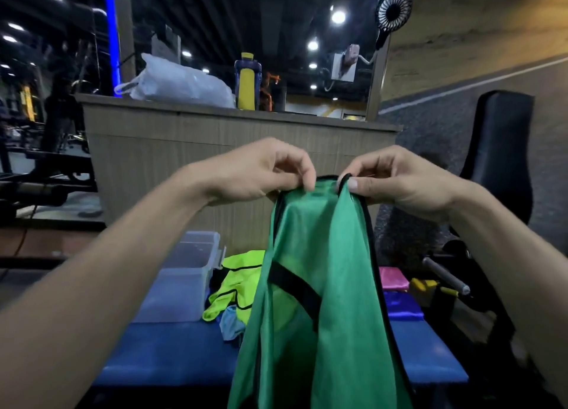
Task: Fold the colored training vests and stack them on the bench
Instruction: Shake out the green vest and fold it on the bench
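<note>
Your left hand (261, 170) and right hand (396, 182), close together, each pinch the top edge of a green vest (310, 301); it hangs above the blue bench (172, 353); a yellow vest (236, 282) lies behind it on the bench.

A gym: weight machines (46, 178), padded bench (172, 356), reception counter (215, 138)

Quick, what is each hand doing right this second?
Left hand: pinching the top edge of the green vest, holding it up.
Right hand: pinching the same top edge beside it, thumb on the black trim.
</note>
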Demonstrator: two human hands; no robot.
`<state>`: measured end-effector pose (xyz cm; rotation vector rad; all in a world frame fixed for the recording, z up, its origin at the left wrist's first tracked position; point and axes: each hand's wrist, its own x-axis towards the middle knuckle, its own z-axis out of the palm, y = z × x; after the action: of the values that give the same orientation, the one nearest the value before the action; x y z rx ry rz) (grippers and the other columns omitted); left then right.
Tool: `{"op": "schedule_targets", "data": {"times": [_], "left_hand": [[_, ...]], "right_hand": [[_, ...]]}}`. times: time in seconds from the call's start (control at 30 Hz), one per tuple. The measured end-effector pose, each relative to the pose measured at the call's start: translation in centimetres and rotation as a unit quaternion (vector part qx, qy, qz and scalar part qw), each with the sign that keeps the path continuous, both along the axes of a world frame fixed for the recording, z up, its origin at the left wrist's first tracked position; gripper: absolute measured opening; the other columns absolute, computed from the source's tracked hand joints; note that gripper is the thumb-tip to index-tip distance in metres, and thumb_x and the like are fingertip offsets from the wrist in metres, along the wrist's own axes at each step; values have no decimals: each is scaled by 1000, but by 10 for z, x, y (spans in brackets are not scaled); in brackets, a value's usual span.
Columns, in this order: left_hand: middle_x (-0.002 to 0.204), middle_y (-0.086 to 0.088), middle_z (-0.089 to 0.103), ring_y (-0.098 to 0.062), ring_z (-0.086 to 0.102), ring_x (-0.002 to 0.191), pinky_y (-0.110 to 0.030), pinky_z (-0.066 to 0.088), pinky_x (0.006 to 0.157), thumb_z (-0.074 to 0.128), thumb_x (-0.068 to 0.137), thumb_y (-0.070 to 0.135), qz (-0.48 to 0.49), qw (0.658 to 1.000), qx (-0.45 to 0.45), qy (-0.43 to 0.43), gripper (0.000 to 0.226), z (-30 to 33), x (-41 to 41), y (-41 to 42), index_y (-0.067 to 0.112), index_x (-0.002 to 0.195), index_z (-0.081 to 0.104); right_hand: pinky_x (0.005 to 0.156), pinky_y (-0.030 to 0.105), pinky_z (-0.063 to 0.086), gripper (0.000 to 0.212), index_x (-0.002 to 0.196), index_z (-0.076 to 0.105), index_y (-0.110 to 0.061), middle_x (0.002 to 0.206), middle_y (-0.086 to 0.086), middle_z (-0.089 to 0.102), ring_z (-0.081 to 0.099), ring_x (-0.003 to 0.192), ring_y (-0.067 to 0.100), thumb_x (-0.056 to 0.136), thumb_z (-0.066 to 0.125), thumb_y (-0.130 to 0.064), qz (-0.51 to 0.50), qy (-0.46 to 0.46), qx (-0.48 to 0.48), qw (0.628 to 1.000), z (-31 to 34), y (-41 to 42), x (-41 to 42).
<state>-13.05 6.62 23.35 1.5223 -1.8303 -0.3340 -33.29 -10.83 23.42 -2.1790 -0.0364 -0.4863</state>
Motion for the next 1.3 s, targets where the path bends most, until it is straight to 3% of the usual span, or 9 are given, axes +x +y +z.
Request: {"op": "schedule_targets", "data": {"times": [0.2, 0.33, 0.47, 0.63, 0.8, 0.93, 1.03, 1.17, 1.3], "left_hand": [[87, -15, 61, -28, 50, 69, -37, 43, 65, 68, 86, 8, 41, 996, -12, -83, 22, -34, -10, -9, 26, 97, 63], [60, 14, 56, -4, 46, 55, -20, 37, 54, 66, 77, 5, 155, 975, -88, -129, 20, -53, -4, -16, 24, 79, 61], [61, 10, 58, -2, 49, 54, -21, 39, 57, 60, 80, -1, 215, 962, -93, -142, 24, -62, 7, -20, 22, 75, 63], [66, 0, 53, -10, 46, 53, -19, 40, 47, 39, 91, -15, 47, 968, 25, 247, 36, -53, 13, -19, 14, 80, 56], [63, 9, 57, -10, 41, 54, -21, 32, 51, 46, 95, 2, 90, 994, 40, 39, 31, -62, 24, -27, 16, 83, 72], [86, 5, 69, -37, 56, 71, -36, 44, 64, 54, 90, 5, 82, 992, 9, -95, 37, -78, 31, -31, 33, 85, 76], [95, 5, 75, -40, 68, 84, -54, 56, 78, 47, 85, 11, 91, 991, 10, -98, 41, -83, 31, -37, 38, 87, 77], [89, -17, 73, -45, 67, 78, -62, 56, 73, 41, 81, 14, 89, 993, 10, -72, 39, -92, 37, -43, 31, 93, 74], [94, -5, 76, -18, 71, 84, -30, 53, 74, 41, 87, -14, 69, 995, -25, 62, 52, -93, 31, -44, 23, 86, 77]], "right_hand": [[76, 21, 55, 17, 101, 70, -4, 90, 7, 68, 64, 83, 13, 92, 59, -12, 6, 32, 29, 999, 3, 4, 8], [69, 18, 53, 18, 99, 69, -5, 88, 3, 67, 62, 80, 9, 101, 52, -5, -24, 63, 39, 997, -2, -1, 14], [70, 18, 53, 16, 100, 71, -4, 89, 3, 70, 64, 81, 10, 102, 55, -6, -49, 79, -8, 996, -16, -9, 19], [81, 25, 53, 15, 100, 75, -11, 93, 3, 74, 65, 86, 11, 99, 61, -7, -67, 119, -134, 982, -34, -19, 21], [84, 29, 49, 16, 103, 72, -6, 96, 9, 70, 61, 90, 20, 96, 60, -13, -31, 92, -45, 994, -40, -24, 22], [78, 22, 48, 17, 105, 70, -4, 95, 7, 68, 59, 88, 18, 101, 54, -10, 0, 109, -8, 994, -43, -22, 26], [82, 24, 51, 20, 109, 67, 0, 101, 11, 68, 62, 93, 19, 103, 50, -10, 12, 116, 13, 993, -44, -19, 33], [79, 25, 47, 23, 104, 67, -1, 96, 12, 65, 58, 88, 20, 100, 54, -20, 6, 107, 33, 994, -45, -18, 39], [71, 19, 50, 21, 90, 72, -5, 82, 1, 69, 62, 76, 10, 99, 61, -21, -37, 93, -25, 995, -47, -21, 41]]}}
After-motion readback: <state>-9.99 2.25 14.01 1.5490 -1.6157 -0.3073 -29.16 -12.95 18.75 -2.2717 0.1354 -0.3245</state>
